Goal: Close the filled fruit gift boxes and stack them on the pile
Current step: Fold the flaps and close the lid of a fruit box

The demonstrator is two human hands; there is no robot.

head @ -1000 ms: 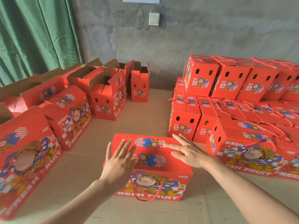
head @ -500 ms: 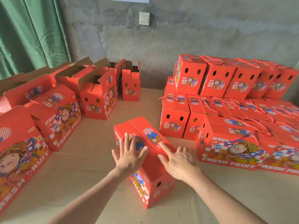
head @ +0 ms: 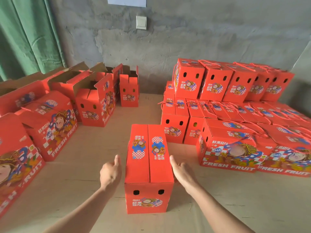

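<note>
a closed red gift box (head: 149,165) stands upright in the middle of the cardboard-covered surface (head: 94,153), its narrow end with two oval holes facing the person and its two top flaps meeting along a centre seam. the left hand (head: 110,172) sits just beside the box's left wall, thumb raised and fingers loosely curled around nothing; whether it touches the wall cannot be told. the right hand (head: 182,170) lies relaxed along the right wall, thumb tip against the upper edge, not gripping. to the right, close by but apart from this box, is the pile of closed boxes (head: 217,84), with an upper row set along the grey wall (head: 202,39) and lower rows in front with red cord handles lying across their tops. on the left stand open boxes (head: 94,101) with flaps up, in front of a green curtain (head: 25,39). a white switch (head: 141,22) is on the wall above.
</note>
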